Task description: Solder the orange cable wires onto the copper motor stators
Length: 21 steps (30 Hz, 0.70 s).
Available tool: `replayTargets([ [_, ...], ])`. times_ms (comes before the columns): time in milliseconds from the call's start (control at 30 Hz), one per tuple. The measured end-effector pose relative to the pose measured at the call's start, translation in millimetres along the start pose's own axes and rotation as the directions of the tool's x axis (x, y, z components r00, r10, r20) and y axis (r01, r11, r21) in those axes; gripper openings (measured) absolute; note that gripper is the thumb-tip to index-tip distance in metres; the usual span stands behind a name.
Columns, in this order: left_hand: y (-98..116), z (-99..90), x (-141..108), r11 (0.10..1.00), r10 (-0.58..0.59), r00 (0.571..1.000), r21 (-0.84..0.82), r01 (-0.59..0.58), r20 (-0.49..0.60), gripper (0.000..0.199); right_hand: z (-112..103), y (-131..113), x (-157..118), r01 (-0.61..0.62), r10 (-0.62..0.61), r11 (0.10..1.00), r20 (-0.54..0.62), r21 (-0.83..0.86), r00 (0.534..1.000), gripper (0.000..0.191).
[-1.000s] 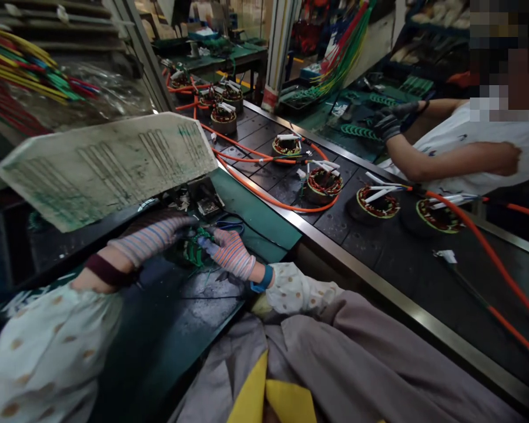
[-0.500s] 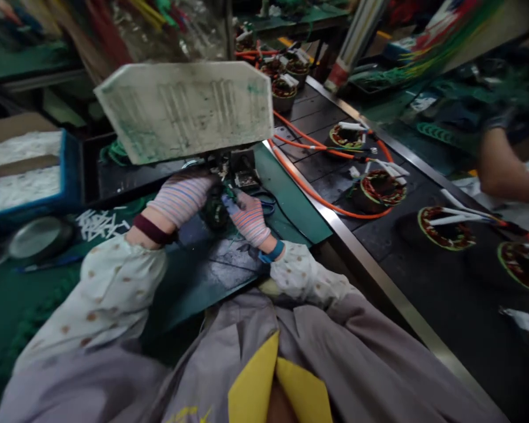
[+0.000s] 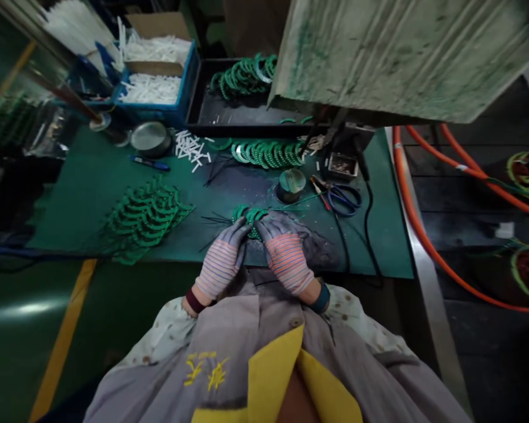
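Observation:
Close to the bench's front edge, my left hand (image 3: 221,258) and my right hand (image 3: 287,254) meet around a small bunch of green curved circuit boards (image 3: 251,215). Both wear striped knit gloves with grey palms, their fingers closed on the boards from either side. Thin black wires (image 3: 216,220) stick out to the left of the bunch. Just beyond my hands stands a round metal tin (image 3: 290,185). Farther back lies a row of similar green curved pieces (image 3: 268,154). Joined sheets of green boards (image 3: 145,217) rest to the left.
Blue-handled scissors (image 3: 344,198), pliers (image 3: 321,192) and a black cable (image 3: 370,217) lie right. White tubes (image 3: 190,148) sit near a blue box (image 3: 193,76). A whitish panel (image 3: 405,64) overhangs the back right. Orange hose (image 3: 417,235) runs along the conveyor.
My view has swung left and down onto the bench. My hands have moved from beneath the panel to the front edge, where they hold the green curved boards.

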State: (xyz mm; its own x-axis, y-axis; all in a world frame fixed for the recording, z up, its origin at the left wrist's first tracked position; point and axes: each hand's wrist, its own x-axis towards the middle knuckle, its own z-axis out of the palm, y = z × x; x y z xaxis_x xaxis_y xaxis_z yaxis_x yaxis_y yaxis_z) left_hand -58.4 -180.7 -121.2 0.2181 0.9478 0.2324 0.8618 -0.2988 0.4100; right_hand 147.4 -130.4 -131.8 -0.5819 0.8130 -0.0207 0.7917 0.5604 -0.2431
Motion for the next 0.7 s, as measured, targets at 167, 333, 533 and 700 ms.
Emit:
replayTargets([
  [167,-4.3,-38.5,11.8,0.983,-0.095,0.994,0.163,0.085,0.058,0.044,-21.0,11.2,-8.0,0.024,-0.021,0.999,-0.086,0.037,0.996,0.058],
  [333,-31.2,-30.2,51.9,0.998,0.034,0.979,0.047,-0.044,0.201,0.088,-35.8,-0.3,2.2,-0.071,0.069,0.997,0.070,0.030,0.995,0.054],
  [533,-32.6,9.6,67.0,0.996,0.091,0.954,-0.016,-0.090,0.286,0.098,-52.9,8.2,29.5,-0.097,0.091,0.994,0.110,0.051,0.990,0.054],
  [700,-33.0,-31.1,78.0,0.983,0.131,0.934,0.081,-0.167,0.331,0.086,-64.1,13.9,85.9,-0.106,0.105,0.994,0.196,-0.005,0.975,0.059],
])
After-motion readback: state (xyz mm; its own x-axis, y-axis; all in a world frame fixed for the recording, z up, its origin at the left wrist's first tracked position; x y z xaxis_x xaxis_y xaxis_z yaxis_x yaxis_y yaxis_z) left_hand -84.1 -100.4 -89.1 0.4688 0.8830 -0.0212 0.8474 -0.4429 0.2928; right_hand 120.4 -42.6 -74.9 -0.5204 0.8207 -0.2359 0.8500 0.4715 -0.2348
